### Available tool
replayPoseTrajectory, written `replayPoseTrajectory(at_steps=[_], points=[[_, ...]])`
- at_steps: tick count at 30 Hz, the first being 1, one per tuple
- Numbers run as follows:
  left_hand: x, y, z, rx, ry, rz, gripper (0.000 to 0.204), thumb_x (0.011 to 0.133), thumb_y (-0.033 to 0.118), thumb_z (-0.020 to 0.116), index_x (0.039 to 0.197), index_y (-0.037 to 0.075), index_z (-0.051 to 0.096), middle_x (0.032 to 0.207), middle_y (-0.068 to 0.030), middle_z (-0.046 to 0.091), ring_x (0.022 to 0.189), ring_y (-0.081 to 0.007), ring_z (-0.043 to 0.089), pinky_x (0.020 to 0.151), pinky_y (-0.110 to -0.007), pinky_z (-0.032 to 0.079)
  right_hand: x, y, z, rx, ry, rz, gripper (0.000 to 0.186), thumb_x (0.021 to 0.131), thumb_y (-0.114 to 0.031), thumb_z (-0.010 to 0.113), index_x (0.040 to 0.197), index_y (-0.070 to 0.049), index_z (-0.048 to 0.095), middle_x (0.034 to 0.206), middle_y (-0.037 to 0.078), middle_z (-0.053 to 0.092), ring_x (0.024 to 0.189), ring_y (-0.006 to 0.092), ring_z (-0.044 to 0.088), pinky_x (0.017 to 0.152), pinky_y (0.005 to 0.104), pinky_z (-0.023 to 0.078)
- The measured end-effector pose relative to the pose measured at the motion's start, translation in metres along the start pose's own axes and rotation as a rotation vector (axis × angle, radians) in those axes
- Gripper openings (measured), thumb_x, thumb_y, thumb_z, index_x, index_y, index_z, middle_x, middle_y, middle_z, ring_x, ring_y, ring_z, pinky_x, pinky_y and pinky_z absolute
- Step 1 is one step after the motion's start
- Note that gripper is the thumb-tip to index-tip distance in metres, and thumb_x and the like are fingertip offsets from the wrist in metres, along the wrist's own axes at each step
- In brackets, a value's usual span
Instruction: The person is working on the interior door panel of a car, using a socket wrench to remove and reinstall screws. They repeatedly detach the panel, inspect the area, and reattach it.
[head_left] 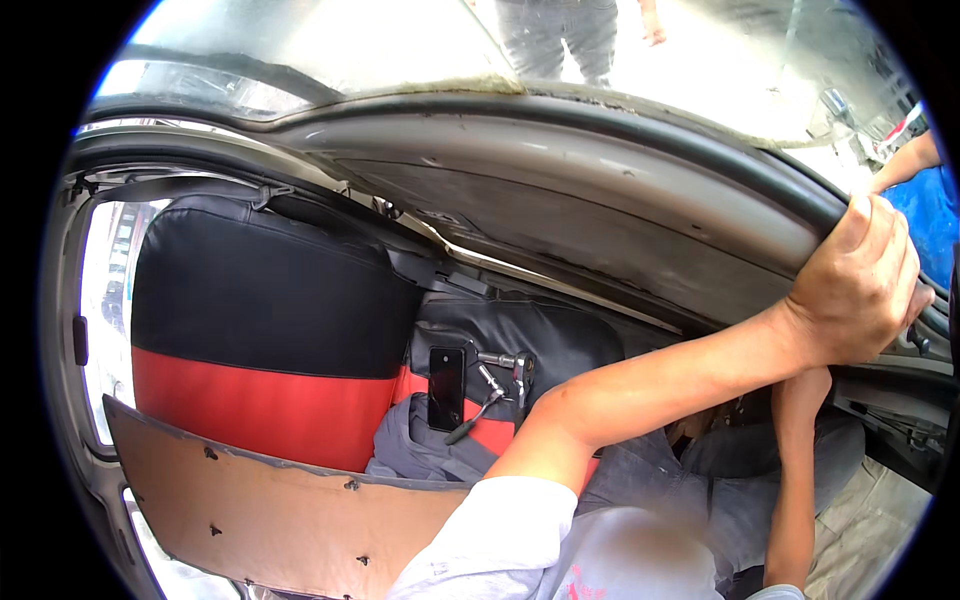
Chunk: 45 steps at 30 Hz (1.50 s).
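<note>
My left arm reaches across to the right, and my left hand (860,285) is closed around the black-edged windshield frame (790,190) of a vehicle. Below that wrist is my right hand (803,392), low by the dashboard end. Its fingers are hidden, so what they touch cannot be seen. To the left of my left elbow, a black phone (447,388) lies on the black and red seat, partly over dark grey cloth (420,440). Beside it rest a ratchet (490,402) and another ratchet-like metal tool (522,372).
A black and red seatback (270,290) fills the left side. In front of it leans a brown panel (290,515) with several dark clips. Through the glass, a person in dark trousers (560,40) stands outside. Another person's forearm (910,163) and blue clothing (932,225) show at far right.
</note>
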<state>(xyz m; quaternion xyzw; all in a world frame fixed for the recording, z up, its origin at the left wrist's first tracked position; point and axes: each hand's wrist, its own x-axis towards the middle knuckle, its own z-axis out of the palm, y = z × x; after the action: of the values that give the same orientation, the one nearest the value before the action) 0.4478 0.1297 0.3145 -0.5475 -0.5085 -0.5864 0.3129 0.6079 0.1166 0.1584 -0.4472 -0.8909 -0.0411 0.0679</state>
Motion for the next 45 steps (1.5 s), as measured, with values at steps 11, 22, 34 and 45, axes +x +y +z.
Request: replayPoseTrajectory(at_steps=[11, 22, 34, 45], points=[[0.034, -0.114, -0.065, 0.258, 0.017, 0.015, 0.026, 0.093, 0.023, 0.058, 0.074, 0.007, 0.063, 0.074, -0.0062, 0.055, 0.078, -0.0260, 0.051, 0.080, -0.041, 0.033, 0.080, -0.107, -0.020, 0.199, 0.069, -0.152, 0.029, 0.093, -0.030, 0.062, 0.090, -0.003, 0.054, 0.064, 0.016, 0.063, 0.057, 0.0338, 0.065, 0.052, 0.0421, 0.050], [0.033, -0.056, -0.064, 0.223, -0.121, -0.118, 0.023, 0.089, 0.025, 0.061, 0.082, 0.002, 0.064, 0.085, -0.0146, 0.056, 0.089, -0.0317, 0.052, 0.088, -0.045, 0.033, 0.050, -0.076, -0.018, 0.285, 0.058, -0.137, 0.027, 0.093, -0.027, 0.061, 0.099, -0.002, 0.056, 0.073, 0.020, 0.065, 0.064, 0.0398, 0.064, 0.057, 0.0463, 0.050], [-0.007, 0.046, -0.008, 0.114, -0.200, -0.086, 0.058, 0.078, 0.039, 0.060, 0.101, -0.014, 0.064, 0.101, -0.0287, 0.062, 0.105, -0.0425, 0.055, 0.103, -0.050, 0.032, -0.022, 0.022, -0.020, 0.309, 0.075, 0.089, 0.015, 0.087, -0.017, 0.064, 0.090, -0.002, 0.062, 0.074, 0.019, 0.065, 0.074, 0.0402, 0.065, 0.060, 0.0450, 0.049], [0.024, -0.070, -0.036, 0.112, -0.024, 0.014, 0.027, 0.084, 0.029, 0.061, 0.079, 0.002, 0.065, 0.080, -0.0120, 0.058, 0.084, -0.0302, 0.052, 0.082, -0.044, 0.035, 0.058, -0.068, -0.019, 0.039, 0.027, -0.090, 0.026, 0.090, -0.027, 0.065, 0.091, -0.003, 0.054, 0.065, 0.016, 0.064, 0.059, 0.0328, 0.066, 0.054, 0.0416, 0.051]])
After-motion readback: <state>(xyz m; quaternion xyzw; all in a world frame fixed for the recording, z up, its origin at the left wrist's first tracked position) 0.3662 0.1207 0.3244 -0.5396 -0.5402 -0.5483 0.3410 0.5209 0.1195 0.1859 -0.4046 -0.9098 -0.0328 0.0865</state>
